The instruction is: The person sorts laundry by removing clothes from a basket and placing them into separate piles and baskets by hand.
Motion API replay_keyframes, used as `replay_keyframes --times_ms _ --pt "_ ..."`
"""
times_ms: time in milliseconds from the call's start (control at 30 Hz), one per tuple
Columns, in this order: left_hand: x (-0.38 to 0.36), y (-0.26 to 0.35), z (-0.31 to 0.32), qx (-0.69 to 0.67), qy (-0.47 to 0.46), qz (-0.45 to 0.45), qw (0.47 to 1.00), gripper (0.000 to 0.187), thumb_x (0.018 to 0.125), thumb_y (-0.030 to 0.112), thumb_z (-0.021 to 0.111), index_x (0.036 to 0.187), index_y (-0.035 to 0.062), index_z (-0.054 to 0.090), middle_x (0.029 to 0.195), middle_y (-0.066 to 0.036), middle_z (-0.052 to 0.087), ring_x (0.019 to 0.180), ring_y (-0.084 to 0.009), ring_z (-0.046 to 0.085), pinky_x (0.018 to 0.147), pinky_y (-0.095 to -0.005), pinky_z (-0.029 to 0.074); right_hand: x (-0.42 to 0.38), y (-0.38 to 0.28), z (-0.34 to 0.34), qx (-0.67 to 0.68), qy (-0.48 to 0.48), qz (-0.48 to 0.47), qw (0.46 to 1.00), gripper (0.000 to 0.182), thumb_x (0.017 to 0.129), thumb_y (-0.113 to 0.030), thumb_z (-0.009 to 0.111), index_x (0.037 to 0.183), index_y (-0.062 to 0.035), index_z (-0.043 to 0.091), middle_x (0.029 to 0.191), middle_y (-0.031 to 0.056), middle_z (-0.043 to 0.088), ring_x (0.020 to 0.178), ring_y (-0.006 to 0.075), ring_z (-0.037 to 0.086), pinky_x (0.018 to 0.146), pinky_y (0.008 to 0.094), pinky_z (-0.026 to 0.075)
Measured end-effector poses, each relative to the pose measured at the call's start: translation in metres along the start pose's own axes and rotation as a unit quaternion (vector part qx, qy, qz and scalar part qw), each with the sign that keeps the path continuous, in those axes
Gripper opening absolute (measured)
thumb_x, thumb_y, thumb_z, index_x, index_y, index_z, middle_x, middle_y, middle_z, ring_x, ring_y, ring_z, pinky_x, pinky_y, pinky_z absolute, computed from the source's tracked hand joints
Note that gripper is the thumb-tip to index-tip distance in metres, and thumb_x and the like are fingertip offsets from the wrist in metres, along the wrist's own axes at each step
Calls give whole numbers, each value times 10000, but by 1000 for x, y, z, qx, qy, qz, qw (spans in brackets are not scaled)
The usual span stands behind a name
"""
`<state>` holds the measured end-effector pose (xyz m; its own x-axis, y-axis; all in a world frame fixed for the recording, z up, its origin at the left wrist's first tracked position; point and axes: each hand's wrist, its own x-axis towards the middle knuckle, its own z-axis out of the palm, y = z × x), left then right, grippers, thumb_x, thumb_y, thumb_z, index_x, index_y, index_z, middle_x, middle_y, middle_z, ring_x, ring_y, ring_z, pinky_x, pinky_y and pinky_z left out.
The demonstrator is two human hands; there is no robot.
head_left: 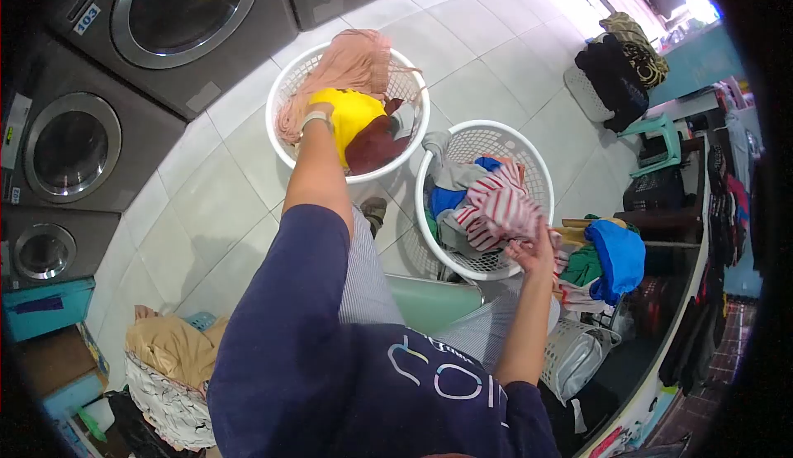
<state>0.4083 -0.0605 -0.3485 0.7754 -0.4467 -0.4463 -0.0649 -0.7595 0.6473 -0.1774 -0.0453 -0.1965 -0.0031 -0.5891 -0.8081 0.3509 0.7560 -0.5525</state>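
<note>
My left hand [318, 113] reaches into the left white laundry basket [274, 119], against a bright yellow cloth [355, 113]; the cloth hides its fingers. Beside the yellow cloth lie a dark maroon piece [376, 146] and a pink fringed cloth [351, 66]. My right hand [533, 251] is at the near right rim of the second white basket [541, 169], with its fingers apart. It touches or nearly touches a red-and-white striped garment [500, 202]. Blue cloth [446, 200] and grey cloth [453, 175] lie around that garment.
Front-loading machines [186, 12] line the left side. To my right are piled clothes [615, 256] and a basket with a silvery bag [576, 359]. A green stool [661, 140] and a heaped basket [588, 90] stand farther off. Another full laundry bag [165, 400] sits lower left.
</note>
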Motion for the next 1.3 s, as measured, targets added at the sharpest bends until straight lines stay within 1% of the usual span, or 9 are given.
replay_keyframes --times_ms 233,300,433,500,567,733,867,1000,1300 --pt "-157 180 25 -255 128 404 869 254 878 202 480 908 -18 603 894 -249 612 843 -392 590 758 -429 458 18 16 25 -43 -89 -40 994 545 847 -484 572 1266 -175 412 1208 135 473 969 314 542 788 480 478" --pt "-248 205 9 -225 -53 456 859 202 908 192 504 875 6 575 776 -88 599 734 -156 562 687 -304 463 -26 3 61 -1 -193 -61 979 568 882 -501 499 1323 -165 376 1253 151 459 1111 299 495 876 484 448" --pt "-405 187 -1 -134 -351 574 727 187 875 193 521 906 15 567 786 -195 600 725 -306 617 672 -378 475 -79 -13 98 212 -377 -59 900 655 900 -520 433 1382 -94 313 1371 165 379 1249 329 398 986 494 379" --pt "-438 165 -7 20 -486 680 549 212 872 231 520 895 28 574 775 -205 587 720 -356 594 654 -414 464 -96 -24 97 172 -446 -114 871 664 911 -488 425 1386 -48 281 1396 170 351 1249 344 394 1019 485 348" --pt "-452 160 -19 166 -548 695 435 251 880 283 513 895 45 590 777 -187 595 727 -358 589 654 -435 455 -97 -27 85 97 -397 -172 896 586 869 -199 538 1385 -77 286 1319 144 438 1178 302 475 980 445 401" --pt "-433 169 -22 193 -550 671 459 253 862 290 562 966 66 619 795 -148 596 751 -318 594 658 -404 461 -129 -42 42 -31 -192 -302 933 421 876 -87 544 1281 -54 436 1161 96 566 1012 208 587 896 362 476" --pt "-422 157 -12 204 -448 657 570 294 846 272 597 1059 69 596 905 -160 590 787 -335 593 675 -386 467 -160 -80 -6 121 -261 -277 917 320 904 -133 506 1202 -18 503 1093 94 600 953 198 609 842 340 502" --pt "-395 123 1 216 -430 616 624 368 830 273 616 1135 76 563 978 -185 599 846 -353 590 725 -394 463 -195 -150 -41 -130 -91 -359 920 344 832 -33 504 1176 -15 520 1086 92 609 926 209 617 815 339 504" --pt "-316 92 34 296 -432 497 692 465 827 348 607 1153 20 557 1008 -231 612 938 -364 593 830 -404 463 -242 -313 -122 -210 202 -630 719 283 777 -64 578 1050 11 589 930 68 640 752 158 619 695 277 484"
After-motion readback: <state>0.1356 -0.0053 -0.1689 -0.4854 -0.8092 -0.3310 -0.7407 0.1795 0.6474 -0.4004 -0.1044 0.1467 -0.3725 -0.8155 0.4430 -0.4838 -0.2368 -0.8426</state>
